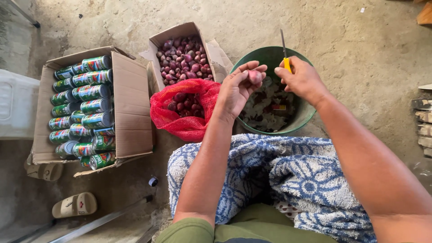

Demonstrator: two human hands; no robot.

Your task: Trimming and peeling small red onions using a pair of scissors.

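My left hand (237, 87) holds a small peeled pinkish shallot (255, 76) between its fingertips, above the rim of a green bowl (302, 120). My right hand (302, 80) grips a small knife (285, 56) with a yellow handle, its blade pointing up and away over the bowl. The bowl holds dry shallot skins (270, 108). To the left of my left hand, a red mesh sack (184, 123) lies open with purple shallots inside. Behind it stands a cardboard box (177, 36) filled with more shallots.
A blue and white patterned towel (288, 180) covers my lap. A large cardboard box (130, 108) at the left holds several green cans lying on their sides. A beige sandal (74, 204) lies on the concrete floor at lower left. Wood pieces sit at the right edge.
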